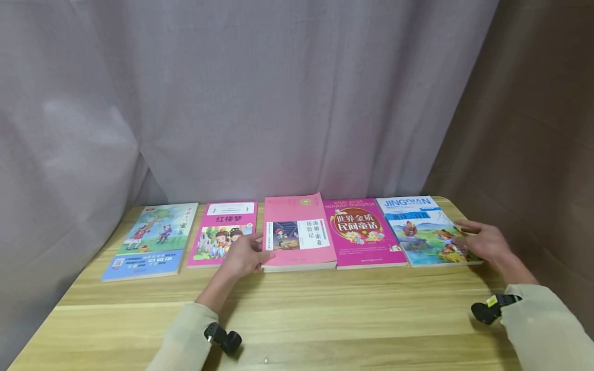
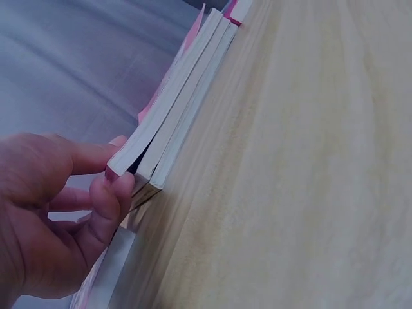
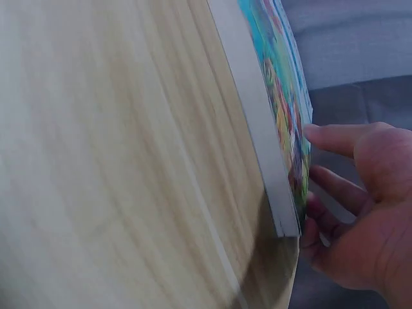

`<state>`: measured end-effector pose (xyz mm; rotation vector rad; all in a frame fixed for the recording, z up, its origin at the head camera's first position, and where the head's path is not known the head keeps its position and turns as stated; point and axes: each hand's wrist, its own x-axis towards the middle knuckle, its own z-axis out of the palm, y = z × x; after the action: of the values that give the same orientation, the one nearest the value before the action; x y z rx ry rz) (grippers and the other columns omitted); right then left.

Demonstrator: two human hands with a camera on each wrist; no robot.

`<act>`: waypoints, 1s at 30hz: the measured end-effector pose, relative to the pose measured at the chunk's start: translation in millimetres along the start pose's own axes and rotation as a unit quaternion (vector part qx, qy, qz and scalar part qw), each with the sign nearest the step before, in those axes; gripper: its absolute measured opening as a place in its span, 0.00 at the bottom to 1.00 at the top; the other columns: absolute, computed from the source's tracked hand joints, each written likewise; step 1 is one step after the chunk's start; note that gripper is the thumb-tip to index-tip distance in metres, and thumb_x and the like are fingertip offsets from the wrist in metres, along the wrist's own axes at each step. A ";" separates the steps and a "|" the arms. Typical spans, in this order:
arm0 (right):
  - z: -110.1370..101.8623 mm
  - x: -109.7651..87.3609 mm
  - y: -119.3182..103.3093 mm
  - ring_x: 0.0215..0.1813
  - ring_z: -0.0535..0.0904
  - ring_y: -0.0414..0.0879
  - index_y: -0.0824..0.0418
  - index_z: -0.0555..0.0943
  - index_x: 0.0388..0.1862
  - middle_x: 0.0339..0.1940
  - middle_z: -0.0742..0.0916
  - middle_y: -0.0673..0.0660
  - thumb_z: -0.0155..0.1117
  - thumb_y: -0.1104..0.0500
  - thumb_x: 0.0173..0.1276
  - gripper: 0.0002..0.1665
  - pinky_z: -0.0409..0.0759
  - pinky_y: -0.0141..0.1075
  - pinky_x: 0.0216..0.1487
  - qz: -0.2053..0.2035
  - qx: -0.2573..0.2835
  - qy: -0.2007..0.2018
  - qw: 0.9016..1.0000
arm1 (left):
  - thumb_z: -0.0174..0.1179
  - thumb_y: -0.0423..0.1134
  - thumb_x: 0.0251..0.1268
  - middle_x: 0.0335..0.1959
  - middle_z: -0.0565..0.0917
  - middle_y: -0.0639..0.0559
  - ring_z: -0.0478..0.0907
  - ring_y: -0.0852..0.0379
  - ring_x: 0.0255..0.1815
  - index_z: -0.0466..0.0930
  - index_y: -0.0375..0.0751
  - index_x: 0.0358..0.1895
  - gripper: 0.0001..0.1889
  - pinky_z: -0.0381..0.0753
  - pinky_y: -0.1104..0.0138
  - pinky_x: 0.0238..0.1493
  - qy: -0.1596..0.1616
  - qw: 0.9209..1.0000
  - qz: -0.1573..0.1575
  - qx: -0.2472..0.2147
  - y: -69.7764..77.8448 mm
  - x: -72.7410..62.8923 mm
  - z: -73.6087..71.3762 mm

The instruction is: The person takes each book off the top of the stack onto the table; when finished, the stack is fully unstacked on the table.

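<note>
My left hand [image 1: 245,256] pinches the near left corner of a pink paperback book [image 1: 299,257]. In the left wrist view that book's page block [image 2: 132,149] tilts up off the books beneath it [image 2: 166,151], leaving a narrow dark gap at the corner. On the far right lies a blue-and-white illustrated book [image 1: 419,234]. My right hand [image 1: 487,241] rests at its right edge, its fingers loosely bent; in the right wrist view the fingertips [image 3: 311,133] meet the side of the cover.
Left of the pink book lie a magenta book with cartoon children [image 1: 221,219] and a green-and-blue book [image 1: 155,226]. A magenta book with a red oval [image 1: 362,252] sits between the pink and blue-and-white ones. Behind the wooden table [image 1: 352,314] hangs a grey curtain [image 1: 278,103].
</note>
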<state>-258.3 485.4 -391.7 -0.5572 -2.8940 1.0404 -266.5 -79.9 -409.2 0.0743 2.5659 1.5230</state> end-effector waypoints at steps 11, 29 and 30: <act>8.7 -7.4 -21.1 0.65 0.71 0.75 0.68 0.66 0.80 0.75 0.68 0.84 0.58 0.49 0.81 0.37 0.74 0.41 0.42 -0.019 -0.003 0.030 0.999 | 0.73 0.30 0.64 0.36 0.79 0.45 0.74 0.57 0.23 0.58 0.45 0.85 0.48 0.78 0.70 0.24 -0.076 0.995 0.005 -0.057 -5.0 0.8 -16.2; 59.5 -32.4 -83.2 0.55 0.77 0.62 0.66 0.75 0.75 0.61 0.83 0.73 0.61 0.49 0.81 0.32 0.77 0.36 0.43 -0.161 0.004 0.017 0.987 | 0.72 0.31 0.66 0.37 0.75 0.47 0.74 0.58 0.25 0.61 0.45 0.84 0.44 0.91 0.61 0.31 -0.073 0.993 -0.002 -0.096 -5.4 1.8 -13.9; 62.9 -34.4 -88.5 0.53 0.77 0.60 0.66 0.75 0.75 0.59 0.83 0.72 0.61 0.49 0.81 0.32 0.78 0.35 0.41 -0.168 0.011 0.010 0.986 | 0.71 0.30 0.66 0.38 0.76 0.45 0.74 0.58 0.26 0.61 0.45 0.84 0.44 0.91 0.61 0.31 -0.077 0.993 0.000 -0.094 -4.7 1.3 -15.2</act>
<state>-263.3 372.0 -382.2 -0.0700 -2.8163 1.0040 -270.1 -95.1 -406.3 0.1618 2.2953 1.6798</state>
